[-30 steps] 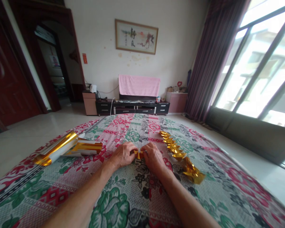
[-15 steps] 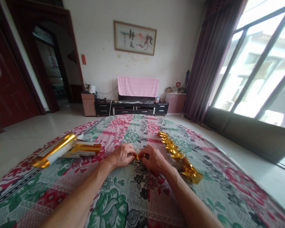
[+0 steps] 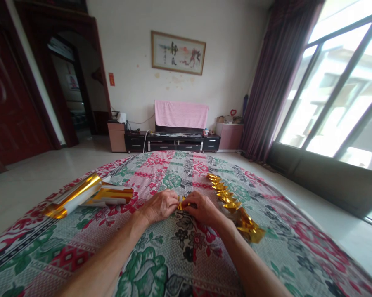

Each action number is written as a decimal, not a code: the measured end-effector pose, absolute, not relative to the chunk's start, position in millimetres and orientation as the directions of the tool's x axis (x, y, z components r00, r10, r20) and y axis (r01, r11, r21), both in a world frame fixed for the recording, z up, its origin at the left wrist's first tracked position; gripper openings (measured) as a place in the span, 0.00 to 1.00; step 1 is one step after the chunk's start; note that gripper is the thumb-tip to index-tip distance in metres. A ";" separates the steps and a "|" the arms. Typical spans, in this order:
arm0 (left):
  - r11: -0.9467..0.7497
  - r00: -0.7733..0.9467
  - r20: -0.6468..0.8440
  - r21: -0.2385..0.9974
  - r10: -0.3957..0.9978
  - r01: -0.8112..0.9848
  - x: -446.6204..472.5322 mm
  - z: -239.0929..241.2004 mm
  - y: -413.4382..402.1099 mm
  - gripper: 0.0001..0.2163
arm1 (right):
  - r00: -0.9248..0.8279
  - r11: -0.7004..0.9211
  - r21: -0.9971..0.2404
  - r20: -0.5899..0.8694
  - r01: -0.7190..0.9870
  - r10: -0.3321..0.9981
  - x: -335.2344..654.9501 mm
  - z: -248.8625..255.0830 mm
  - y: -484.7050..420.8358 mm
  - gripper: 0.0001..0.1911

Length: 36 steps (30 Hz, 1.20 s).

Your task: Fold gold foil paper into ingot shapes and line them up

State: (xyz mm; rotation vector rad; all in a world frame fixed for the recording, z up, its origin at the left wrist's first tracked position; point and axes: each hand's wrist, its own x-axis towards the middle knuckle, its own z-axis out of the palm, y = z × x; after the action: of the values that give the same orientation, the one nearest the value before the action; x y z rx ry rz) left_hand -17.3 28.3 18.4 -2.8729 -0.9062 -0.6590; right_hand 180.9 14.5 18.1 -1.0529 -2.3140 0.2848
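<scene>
- A small folded piece of shiny gold foil (image 3: 181,203) was held between both hands, low over the red, green and grey floral tablecloth (image 3: 142,268).
- Its left end was pinched by the left hand (image 3: 161,205), whose fingers were curled nearly closed.
- Its right end was gripped by the right hand (image 3: 201,207), likewise curled; the exact fold was partly hidden by the fingers.
- To the right of the foil piece, a slanting row of pointed gold foil shapes (image 3: 232,205) was laid out.
- To its left, curled gold-and-white foil sheets (image 3: 74,196) were placed.
- Well beyond it, a pink cloth (image 3: 181,113) was draped above a low black cabinet (image 3: 164,147).
</scene>
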 end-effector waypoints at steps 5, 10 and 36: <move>-0.843 0.745 0.418 0.110 0.519 0.526 -19.0 14.9 33.9 0.10 | -0.532 0.670 -0.410 0.408 0.619 0.742 180.6 18.8 14.6 0.09; -0.851 0.766 0.401 0.076 0.503 0.519 -19.4 17.1 32.0 0.11 | -0.523 0.662 -0.417 0.408 0.623 0.748 181.1 18.5 15.4 0.10; -0.708 0.453 0.561 0.407 0.692 0.578 -16.0 1.4 38.4 0.09 | -0.386 0.608 -0.426 0.499 0.670 0.776 176.9 8.9 13.1 0.07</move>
State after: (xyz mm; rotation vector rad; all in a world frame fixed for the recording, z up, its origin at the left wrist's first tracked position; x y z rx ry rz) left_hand -16.0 38.4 1.4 -2.8087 -1.2379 -1.2092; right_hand 176.9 13.1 8.9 -1.1341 -2.1556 0.2004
